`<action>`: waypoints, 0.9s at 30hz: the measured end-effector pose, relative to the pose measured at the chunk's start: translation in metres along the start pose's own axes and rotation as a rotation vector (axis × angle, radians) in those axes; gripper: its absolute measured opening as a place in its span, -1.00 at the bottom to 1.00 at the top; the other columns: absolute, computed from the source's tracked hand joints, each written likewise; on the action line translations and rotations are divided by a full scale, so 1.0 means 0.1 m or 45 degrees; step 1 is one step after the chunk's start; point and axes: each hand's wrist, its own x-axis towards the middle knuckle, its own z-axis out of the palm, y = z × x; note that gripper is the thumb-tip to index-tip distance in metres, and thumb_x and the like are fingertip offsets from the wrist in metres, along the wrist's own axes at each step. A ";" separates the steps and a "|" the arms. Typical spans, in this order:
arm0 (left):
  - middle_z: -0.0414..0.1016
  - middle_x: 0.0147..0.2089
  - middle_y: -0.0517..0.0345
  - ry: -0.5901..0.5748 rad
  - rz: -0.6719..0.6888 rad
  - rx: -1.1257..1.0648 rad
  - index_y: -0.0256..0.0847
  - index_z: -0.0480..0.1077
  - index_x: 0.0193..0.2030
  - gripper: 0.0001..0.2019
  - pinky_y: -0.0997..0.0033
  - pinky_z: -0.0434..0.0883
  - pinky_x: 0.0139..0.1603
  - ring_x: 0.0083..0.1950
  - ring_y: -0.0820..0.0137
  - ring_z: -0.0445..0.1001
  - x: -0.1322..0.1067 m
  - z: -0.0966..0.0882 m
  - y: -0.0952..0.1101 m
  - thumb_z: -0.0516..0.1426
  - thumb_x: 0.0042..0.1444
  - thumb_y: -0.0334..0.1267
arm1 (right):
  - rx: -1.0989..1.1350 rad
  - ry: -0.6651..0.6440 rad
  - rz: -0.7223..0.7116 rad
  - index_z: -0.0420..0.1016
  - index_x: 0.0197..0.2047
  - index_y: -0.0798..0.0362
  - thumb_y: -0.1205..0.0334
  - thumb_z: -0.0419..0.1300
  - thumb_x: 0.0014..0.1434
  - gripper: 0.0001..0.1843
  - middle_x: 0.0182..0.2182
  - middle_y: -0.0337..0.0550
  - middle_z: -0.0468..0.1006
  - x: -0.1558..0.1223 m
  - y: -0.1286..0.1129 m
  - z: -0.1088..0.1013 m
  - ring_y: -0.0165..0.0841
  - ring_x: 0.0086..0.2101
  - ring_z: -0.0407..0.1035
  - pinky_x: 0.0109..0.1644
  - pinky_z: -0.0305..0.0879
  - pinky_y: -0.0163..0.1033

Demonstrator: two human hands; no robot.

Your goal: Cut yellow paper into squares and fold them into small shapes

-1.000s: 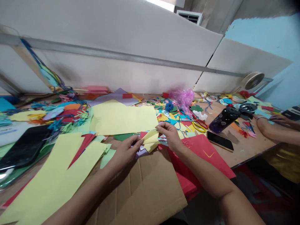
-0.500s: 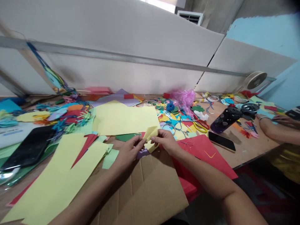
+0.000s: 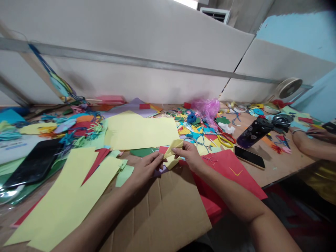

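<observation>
A small piece of yellow paper (image 3: 173,147), folded or rolled into a narrow shape, is held between my two hands. My left hand (image 3: 149,164) pinches its lower left end with thumb and fingertips. On its right side, my right hand (image 3: 189,155) grips the paper between thumb and fingers. Under the hands lie a sheet of brown cardboard (image 3: 162,206) and some paper scraps. A large yellow sheet (image 3: 141,133) rests just beyond them, and red paper (image 3: 231,175) lies beneath my right forearm.
Cut yellow sheets (image 3: 63,196) and a black phone (image 3: 34,162) are at left. Scissors (image 3: 225,140), a dark bottle (image 3: 253,133), another phone (image 3: 249,157) and a blue yarn ball (image 3: 191,117) sit to the right. Another person's arm (image 3: 309,143) rests at the far right.
My right hand has shifted slightly right and the small yellow paper has turned to lie more slanted between the hands. Both hands still hold it.
</observation>
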 end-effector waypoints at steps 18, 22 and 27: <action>0.49 -0.36 0.18 0.023 0.154 0.184 -0.17 0.43 -0.29 -0.63 0.38 0.29 -0.30 -0.32 0.34 0.41 0.00 -0.04 0.01 0.06 0.27 0.09 | -0.097 -0.015 -0.061 0.57 -0.38 0.07 0.04 0.46 -0.05 -0.70 -0.51 -0.26 0.52 -0.03 0.02 0.00 -0.43 -0.51 0.35 -0.38 0.30 -0.31; 0.47 -0.42 0.20 0.036 0.107 0.089 -0.19 0.42 -0.33 -0.65 0.41 0.27 -0.38 -0.39 0.38 0.39 0.03 -0.02 -0.03 0.15 0.19 0.09 | -0.126 -0.067 -0.039 0.58 -0.33 0.07 0.05 0.44 -0.02 -0.71 -0.50 -0.25 0.52 -0.04 0.08 0.01 -0.42 -0.49 0.36 -0.40 0.30 -0.31; 0.47 -0.42 0.20 0.016 0.082 0.078 -0.20 0.44 -0.31 -0.63 0.41 0.26 -0.39 -0.41 0.39 0.36 0.02 -0.01 -0.01 0.13 0.20 0.11 | -0.116 -0.059 -0.033 0.58 -0.33 0.06 0.06 0.45 -0.02 -0.72 -0.50 -0.26 0.52 -0.04 0.12 0.02 -0.42 -0.49 0.35 -0.39 0.29 -0.32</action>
